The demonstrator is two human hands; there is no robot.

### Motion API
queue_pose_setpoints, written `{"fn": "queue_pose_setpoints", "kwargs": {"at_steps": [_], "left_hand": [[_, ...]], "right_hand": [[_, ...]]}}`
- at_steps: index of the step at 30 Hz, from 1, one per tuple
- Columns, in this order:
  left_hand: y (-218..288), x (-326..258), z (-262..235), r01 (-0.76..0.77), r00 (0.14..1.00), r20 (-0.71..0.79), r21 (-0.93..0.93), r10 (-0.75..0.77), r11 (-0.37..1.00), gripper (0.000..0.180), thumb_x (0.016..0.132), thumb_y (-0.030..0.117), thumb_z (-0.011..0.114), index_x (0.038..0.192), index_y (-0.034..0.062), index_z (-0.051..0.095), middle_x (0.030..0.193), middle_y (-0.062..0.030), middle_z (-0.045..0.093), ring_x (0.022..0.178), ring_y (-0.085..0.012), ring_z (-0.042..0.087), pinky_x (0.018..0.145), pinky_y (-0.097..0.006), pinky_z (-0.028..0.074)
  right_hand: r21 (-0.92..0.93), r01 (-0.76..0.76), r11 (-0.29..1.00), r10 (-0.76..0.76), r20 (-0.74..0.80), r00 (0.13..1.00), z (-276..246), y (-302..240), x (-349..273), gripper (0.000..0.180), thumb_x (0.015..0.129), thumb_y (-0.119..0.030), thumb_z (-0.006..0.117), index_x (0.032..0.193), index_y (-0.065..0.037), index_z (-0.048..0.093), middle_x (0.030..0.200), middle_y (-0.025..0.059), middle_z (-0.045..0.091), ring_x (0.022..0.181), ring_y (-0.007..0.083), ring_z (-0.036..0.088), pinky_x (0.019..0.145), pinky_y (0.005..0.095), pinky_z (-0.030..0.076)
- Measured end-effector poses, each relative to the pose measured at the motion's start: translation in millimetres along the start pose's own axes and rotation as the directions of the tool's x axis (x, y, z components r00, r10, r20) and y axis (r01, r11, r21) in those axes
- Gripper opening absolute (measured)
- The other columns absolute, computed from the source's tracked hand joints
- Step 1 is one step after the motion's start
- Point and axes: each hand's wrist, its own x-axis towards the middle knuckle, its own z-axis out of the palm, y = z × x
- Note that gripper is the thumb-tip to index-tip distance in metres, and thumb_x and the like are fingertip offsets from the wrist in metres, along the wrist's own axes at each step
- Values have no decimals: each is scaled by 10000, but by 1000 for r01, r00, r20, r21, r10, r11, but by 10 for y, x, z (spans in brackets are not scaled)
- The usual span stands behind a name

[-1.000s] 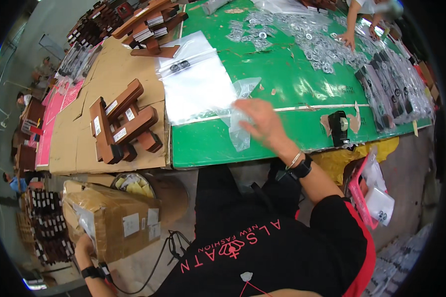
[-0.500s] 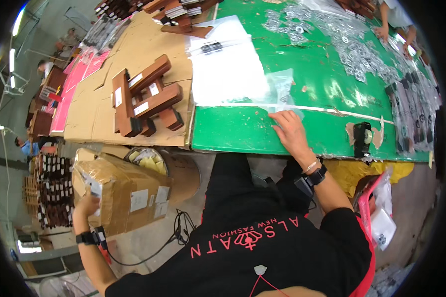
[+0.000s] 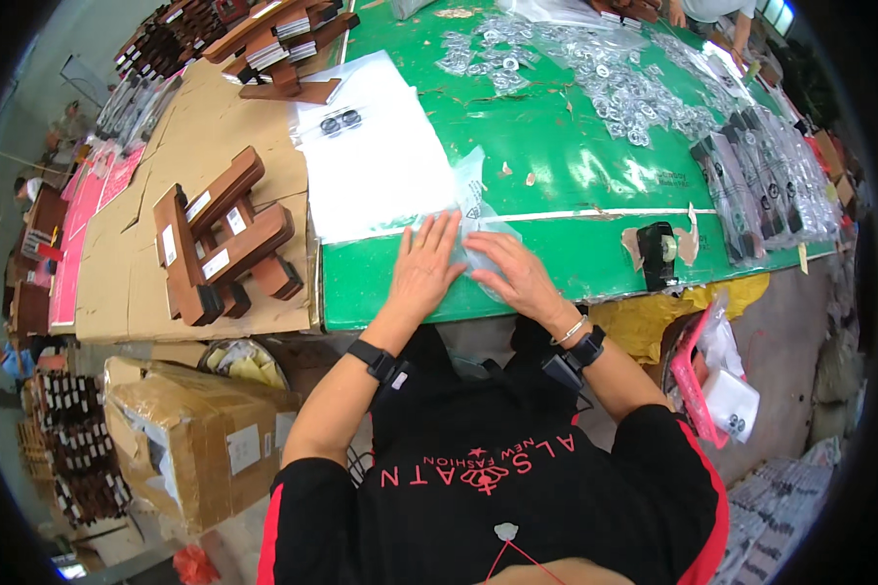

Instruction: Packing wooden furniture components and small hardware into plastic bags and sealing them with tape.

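My left hand (image 3: 425, 265) and my right hand (image 3: 510, 270) lie flat, fingers spread, on a clear plastic bag (image 3: 473, 219) near the front edge of the green table (image 3: 556, 166). The bag's upper part sticks out beyond my fingers. Just left of it is a stack of white plastic bags (image 3: 376, 161) with a small dark part (image 3: 340, 122) on top. Both wrists wear black bands.
Dark brown wooden blocks (image 3: 219, 244) rest on cardboard at the left. Several small bagged parts (image 3: 605, 83) are spread at the table's far side, black packed items (image 3: 761, 180) at right, a tape dispenser (image 3: 659, 252) by the front edge. A cardboard box (image 3: 180, 439) stands on the floor.
My left hand came up from the cardboard box on the floor onto the table. Both hands now press on the clear bag, where earlier only the right one touched it.
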Motion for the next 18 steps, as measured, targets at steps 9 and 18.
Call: {"fn": "queue_pose_setpoints", "kwargs": {"at_steps": [9, 18], "left_hand": [[-338, -380, -132, -17, 999, 47, 167, 9, 986, 616, 957, 440, 597, 1535, 344, 407, 1629, -83, 317, 1498, -281, 302, 1204, -586, 191], [-409, -414, -82, -5, 999, -49, 30, 6, 1000, 661, 920, 455, 639, 1526, 301, 426, 1616, -108, 334, 1493, -298, 307, 1178, -638, 196]], "right_hand": [[-617, -304, 726, 288, -128, 949, -578, 544, 237, 454, 870, -243, 714, 1291, -101, 624, 1401, 96, 580, 1328, 326, 498, 1141, 556, 306], [-596, -18, 803, 115, 126, 985, -196, -7, 746, 443, 813, -155, 759, 1242, -101, 663, 1335, 115, 635, 1301, 333, 541, 1139, 523, 349]]}}
